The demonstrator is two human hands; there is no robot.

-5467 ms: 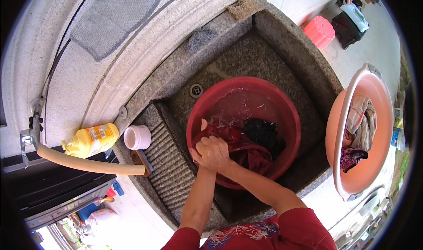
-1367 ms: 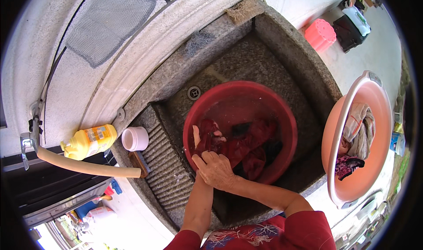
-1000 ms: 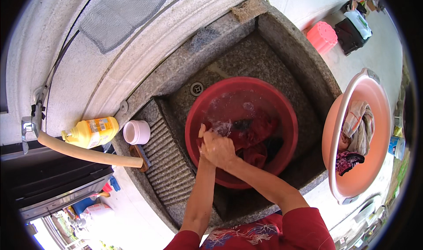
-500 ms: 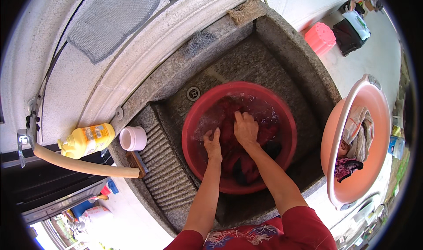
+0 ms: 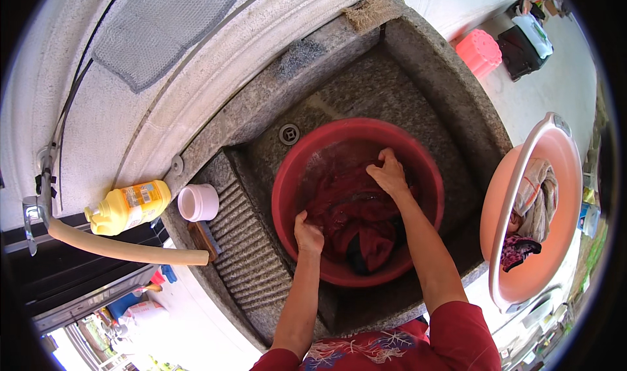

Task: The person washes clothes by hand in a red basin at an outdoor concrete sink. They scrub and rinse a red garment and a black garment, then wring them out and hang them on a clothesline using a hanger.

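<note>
A dark red wet garment [image 5: 349, 198] lies in water inside a red basin [image 5: 282, 240], with a black patch of cloth near its lower part. My left hand [image 5: 309, 234] is at the garment's left edge, fingers curled on the cloth and partly hidden. At the upper right of the garment, my right hand [image 5: 390, 176] grips its edge, thumb and fingers bent around it. Between both hands the garment is spread out. The basin rests on the floor of a stone sink [image 5: 366, 83], beside its ribbed washboard [image 5: 245, 247].
On the sink's left edge are a yellow bottle [image 5: 138, 206], a pinkish-white tub [image 5: 198, 202], a brush [image 5: 205, 240] and a tan hose [image 5: 130, 243]. A peach basin [image 5: 542, 266] with clothes stands at the right. A drain [image 5: 289, 134] shows behind the red basin.
My hands have moved apart: the right one went up and right, the left one slightly down and left. The garment is now more spread out between them.
</note>
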